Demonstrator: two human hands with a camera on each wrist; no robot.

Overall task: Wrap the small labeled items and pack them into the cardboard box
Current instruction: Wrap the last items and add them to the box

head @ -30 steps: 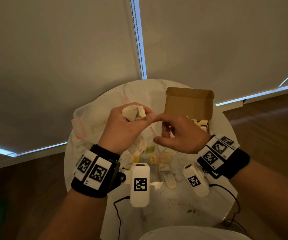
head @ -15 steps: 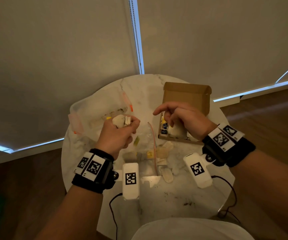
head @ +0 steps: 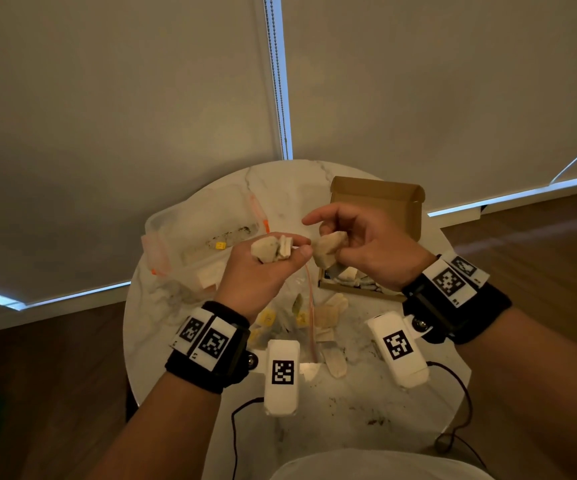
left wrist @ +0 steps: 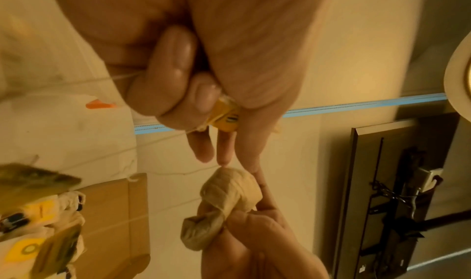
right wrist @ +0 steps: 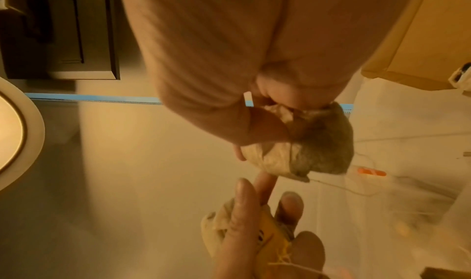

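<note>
Above the round marble table (head: 366,407), my left hand (head: 280,249) grips a small yellow labeled item (left wrist: 226,116) partly covered in beige wrap (head: 266,249). My right hand (head: 335,245) pinches a crumpled beige wrapped bundle (head: 328,249) (left wrist: 225,198) (right wrist: 313,150) right beside the left fingertips. In the right wrist view the left hand (right wrist: 265,219) shows below the bundle. The open cardboard box (head: 377,195) stands behind the right hand, lid upright, with wrapped items (head: 352,277) inside; the right hand hides much of it.
A clear plastic tub (head: 176,230) with orange clips sits at the back left of the table. Loose yellow items (head: 268,318), beige wrap pieces (head: 328,313) and a clear bag with a pink strip (head: 309,306) lie between my wrists. Black cables (head: 235,431) trail near the front edge.
My right hand came up from the box holding a beige bundle and moved left to meet the left hand. The left hand rose a little with its wrapped item.
</note>
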